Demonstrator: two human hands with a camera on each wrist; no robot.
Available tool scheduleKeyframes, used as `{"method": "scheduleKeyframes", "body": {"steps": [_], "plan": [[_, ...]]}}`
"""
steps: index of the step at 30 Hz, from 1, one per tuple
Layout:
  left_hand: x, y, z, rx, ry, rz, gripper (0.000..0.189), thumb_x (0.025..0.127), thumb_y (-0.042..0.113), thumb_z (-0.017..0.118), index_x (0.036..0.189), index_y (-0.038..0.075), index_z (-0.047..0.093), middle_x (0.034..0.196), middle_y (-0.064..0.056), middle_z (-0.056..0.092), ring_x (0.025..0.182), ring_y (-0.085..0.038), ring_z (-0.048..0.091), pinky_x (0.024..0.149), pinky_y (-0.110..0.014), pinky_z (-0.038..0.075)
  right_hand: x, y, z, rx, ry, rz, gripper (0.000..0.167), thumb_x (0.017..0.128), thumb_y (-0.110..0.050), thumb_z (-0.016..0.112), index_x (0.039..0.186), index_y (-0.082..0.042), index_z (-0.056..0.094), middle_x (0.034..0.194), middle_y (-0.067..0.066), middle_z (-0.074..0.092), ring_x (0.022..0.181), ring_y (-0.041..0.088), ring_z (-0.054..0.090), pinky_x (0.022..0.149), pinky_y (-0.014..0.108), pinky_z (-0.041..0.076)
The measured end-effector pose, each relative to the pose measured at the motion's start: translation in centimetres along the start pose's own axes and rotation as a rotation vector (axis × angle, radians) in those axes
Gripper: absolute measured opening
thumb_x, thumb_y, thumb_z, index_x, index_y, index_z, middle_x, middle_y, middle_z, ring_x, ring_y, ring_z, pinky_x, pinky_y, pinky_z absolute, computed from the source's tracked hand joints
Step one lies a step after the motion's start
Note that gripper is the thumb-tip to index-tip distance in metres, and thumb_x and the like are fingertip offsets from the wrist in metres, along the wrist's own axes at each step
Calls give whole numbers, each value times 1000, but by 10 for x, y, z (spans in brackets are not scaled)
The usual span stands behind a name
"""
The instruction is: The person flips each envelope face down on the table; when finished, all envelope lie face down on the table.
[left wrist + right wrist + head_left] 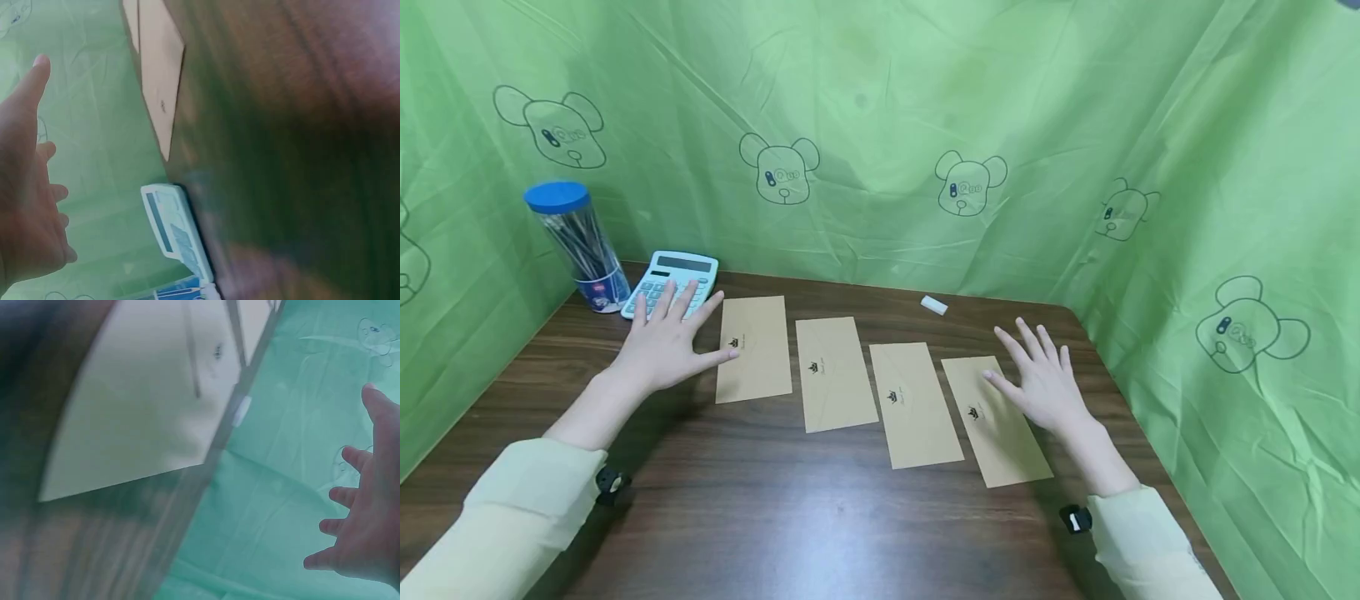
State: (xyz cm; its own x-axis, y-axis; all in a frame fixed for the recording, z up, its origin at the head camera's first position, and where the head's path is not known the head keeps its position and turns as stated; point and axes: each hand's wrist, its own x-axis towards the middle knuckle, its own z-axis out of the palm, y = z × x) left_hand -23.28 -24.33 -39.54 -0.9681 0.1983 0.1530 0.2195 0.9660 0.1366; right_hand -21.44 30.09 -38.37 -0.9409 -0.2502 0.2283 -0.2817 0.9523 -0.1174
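Note:
Several tan paper envelopes lie in a slanting row on the dark wood table, each printed with a small black crown. My left hand (658,346), fingers spread, is over the table at the row's left end. Its fingertips overlap a light blue calculator (682,265), and its thumb reaches across the edge of the leftmost envelope (763,350). Above the right side of the rightmost envelope (1000,442) is my right hand (1043,390), also with fingers spread. Both wrist views show the hands with nothing in them. Between these two lie a second envelope (838,375) and a third envelope (917,408).
A clear jar (583,250) with a blue lid, full of dark sticks like pens, stands at the back left beside the calculator. A small white block (934,305) lies near the table's back edge. Green curtain (865,92) with bear drawings surrounds the table (760,508).

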Motion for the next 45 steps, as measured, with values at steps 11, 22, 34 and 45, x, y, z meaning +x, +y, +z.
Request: {"method": "scheduleKeyframes", "body": {"steps": [11,22,34,45], "plan": [[25,-4,-12,-18,-9,29,102,76,77,49,153,23,10,158,-17,0,142,-38,-15,104,-67,-15,31,-44,-26,47,-16,-100,73,87,-65,47,149,-34,23,159,-1,5,145,32,2,108,68,6],[58,-14,-11,-26,-43,93,111,70,77,58,151,11,18,154,-22,15,142,-43,0,108,-65,-6,58,-112,-19,78,-40,-295,75,87,-65,47,150,-35,18,159,-3,3,145,31,6,111,61,11],[80,-29,16,-27,-94,157,113,67,66,71,148,2,25,152,-24,22,141,-43,11,110,-63,7,73,-183,21,62,-108,-519,77,86,-60,55,149,-27,25,159,2,5,145,31,10,111,58,18],[89,-36,41,-61,-176,186,104,70,55,76,142,-7,32,145,-29,32,137,-47,19,110,-60,15,80,-221,70,73,-274,-672,86,81,-60,61,150,-30,20,159,3,10,145,29,11,116,45,13]]}}
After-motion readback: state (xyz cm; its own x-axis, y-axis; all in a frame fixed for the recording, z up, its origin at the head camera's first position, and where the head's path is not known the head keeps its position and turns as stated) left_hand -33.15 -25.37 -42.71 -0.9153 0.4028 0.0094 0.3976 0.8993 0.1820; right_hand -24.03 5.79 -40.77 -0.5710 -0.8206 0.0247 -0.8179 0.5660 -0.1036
